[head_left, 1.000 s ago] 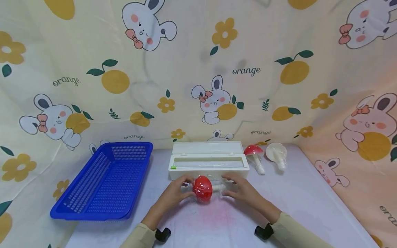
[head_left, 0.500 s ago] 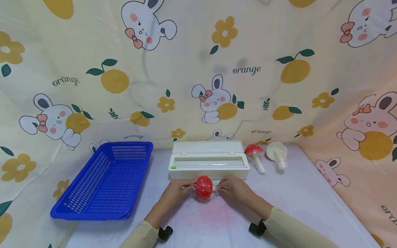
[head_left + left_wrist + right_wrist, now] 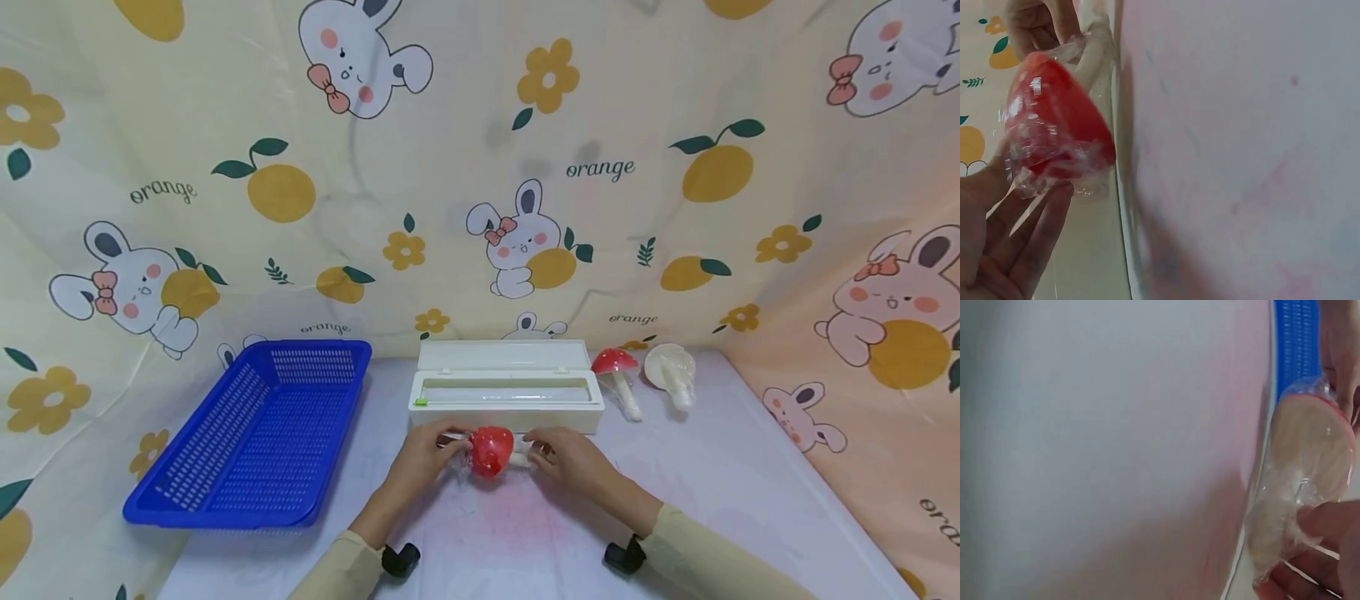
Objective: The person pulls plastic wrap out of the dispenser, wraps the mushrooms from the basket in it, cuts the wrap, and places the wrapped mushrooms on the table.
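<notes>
A toy mushroom point(image 3: 491, 452) with a red cap and pale stem lies sideways between my hands, wrapped in crinkled cling film point(image 3: 1063, 165). My left hand point(image 3: 422, 457) holds the cap end, thumb and fingertips on the film in the left wrist view. My right hand point(image 3: 573, 458) pinches the stem end; its thumb presses the wrapped stem point(image 3: 1272, 528) in the right wrist view. Just behind the hands stands a white cling film dispenser point(image 3: 506, 419), lid raised, with a roll of film point(image 3: 517, 394) inside.
A blue plastic basket point(image 3: 318, 492) stands at the left of the white-covered table point(image 3: 675, 517). Right of the dispenser lie two more mushrooms, a red-capped mushroom point(image 3: 615, 362) and a pale mushroom point(image 3: 670, 368) with its underside showing. A printed cloth point(image 3: 450, 125) hangs behind.
My right hand has moved left and closed on the stem end. My left hand has closed in on the film at the cap. The mushroom's cap has turned a little.
</notes>
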The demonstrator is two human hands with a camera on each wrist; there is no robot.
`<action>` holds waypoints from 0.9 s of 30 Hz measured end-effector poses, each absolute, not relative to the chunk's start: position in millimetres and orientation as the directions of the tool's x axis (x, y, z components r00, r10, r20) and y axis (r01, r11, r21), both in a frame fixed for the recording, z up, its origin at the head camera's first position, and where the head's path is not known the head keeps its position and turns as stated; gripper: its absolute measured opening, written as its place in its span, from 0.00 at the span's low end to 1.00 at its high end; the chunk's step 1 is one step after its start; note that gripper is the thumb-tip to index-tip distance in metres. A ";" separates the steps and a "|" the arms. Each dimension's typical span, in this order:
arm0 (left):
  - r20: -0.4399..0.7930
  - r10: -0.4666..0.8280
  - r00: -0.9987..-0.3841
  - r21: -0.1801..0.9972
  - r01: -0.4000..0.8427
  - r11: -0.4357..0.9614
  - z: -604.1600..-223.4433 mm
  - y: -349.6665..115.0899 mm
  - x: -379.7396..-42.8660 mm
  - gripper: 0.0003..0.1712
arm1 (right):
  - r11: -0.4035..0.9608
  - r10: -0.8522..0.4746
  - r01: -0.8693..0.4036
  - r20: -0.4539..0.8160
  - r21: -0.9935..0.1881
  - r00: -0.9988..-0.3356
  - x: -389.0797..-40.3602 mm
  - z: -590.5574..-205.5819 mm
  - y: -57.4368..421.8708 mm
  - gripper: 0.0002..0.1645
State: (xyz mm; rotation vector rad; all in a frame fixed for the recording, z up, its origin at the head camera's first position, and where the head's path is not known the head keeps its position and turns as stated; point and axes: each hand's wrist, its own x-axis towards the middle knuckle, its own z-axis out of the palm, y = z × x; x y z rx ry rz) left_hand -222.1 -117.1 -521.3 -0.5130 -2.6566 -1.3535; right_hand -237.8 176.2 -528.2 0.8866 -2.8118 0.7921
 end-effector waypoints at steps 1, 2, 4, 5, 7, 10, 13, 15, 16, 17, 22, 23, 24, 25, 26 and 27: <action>0.247 0.213 -0.945 0.775 0.325 0.542 -520.6 -116.5 -221.8 0.13 | 0.685 -0.514 -0.557 0.231 -0.469 -0.826 -236.3 -527.6 177.4 0.14; 0.242 0.179 -0.954 0.784 0.301 0.542 -519.6 -115.8 -221.6 0.12 | 0.668 -0.522 -0.565 0.236 -0.484 -0.820 -235.0 -527.1 178.3 0.14; 0.233 0.118 -0.965 0.797 0.259 0.546 -518.1 -114.3 -221.7 0.09 | 0.634 -0.546 -0.582 0.239 -0.509 -0.803 -233.0 -526.2 179.9 0.16; 0.235 0.097 -0.967 0.796 0.249 0.552 -517.5 -113.7 -222.0 0.08 | 0.620 -0.557 -0.590 0.239 -0.517 -0.795 -232.1 -525.8 180.0 0.19; 0.237 0.077 -0.968 0.787 0.238 0.569 -517.4 -113.4 -223.1 0.06 | 0.607 -0.573 -0.590 0.221 -0.533 -0.789 -230.8 -525.1 179.4 0.26; 0.218 0.098 -0.971 0.783 0.233 0.577 -518.0 -115.0 -224.9 0.06 | 0.607 -0.580 -0.579 0.195 -0.544 -0.791 -229.9 -526.1 177.0 0.31; 0.163 0.190 -0.968 0.807 0.242 0.538 -518.0 -121.1 -226.0 0.11 | 0.620 -0.578 -0.573 0.182 -0.536 -0.796 -229.6 -529.5 174.7 0.22; 0.141 0.273 -0.952 0.823 0.266 0.502 -518.6 -126.9 -226.8 0.15 | 0.620 -0.583 -0.589 0.199 -0.517 -0.788 -229.9 -532.4 173.6 0.14; 0.138 0.311 -0.940 0.828 0.282 0.484 -518.8 -129.4 -227.1 0.17 | 0.616 -0.585 -0.599 0.212 -0.511 -0.783 -230.0 -533.5 173.4 0.11; 0.134 0.340 -0.931 0.833 0.292 0.469 -519.2 -131.4 -227.3 0.19 | 0.610 -0.590 -0.614 0.230 -0.500 -0.774 -230.1 -534.9 173.4 0.08; 0.182 0.341 -0.922 0.837 0.327 0.438 -523.3 -132.5 -228.5 0.15 | 0.567 -0.599 -0.663 0.309 -0.488 -0.739 -230.3 -536.8 173.3 0.05; 0.193 0.323 -0.927 0.837 0.327 0.438 -524.3 -131.6 -228.5 0.13 | 0.558 -0.599 -0.669 0.320 -0.491 -0.734 -230.4 -537.1 173.1 0.06; 0.203 0.305 -0.930 0.838 0.327 0.438 -524.8 -130.7 -228.4 0.10 | 0.549 -0.597 -0.672 0.329 -0.497 -0.732 -230.4 -537.4 172.7 0.05; 0.211 0.288 -0.934 0.837 0.325 0.440 -525.3 -129.8 -228.5 0.09 | 0.541 -0.596 -0.675 0.337 -0.502 -0.729 -230.3 -537.9 172.2 0.05; 0.217 0.274 -0.937 0.834 0.324 0.446 -525.5 -129.0 -228.7 0.07 | 0.533 -0.596 -0.679 0.346 -0.506 -0.725 -230.4 -538.4 171.7 0.05; 0.213 0.263 -0.941 0.835 0.315 0.450 -525.5 -128.4 -229.0 0.06 | 0.526 -0.594 -0.680 0.352 -0.510 -0.723 -230.4 -538.9 171.1 0.05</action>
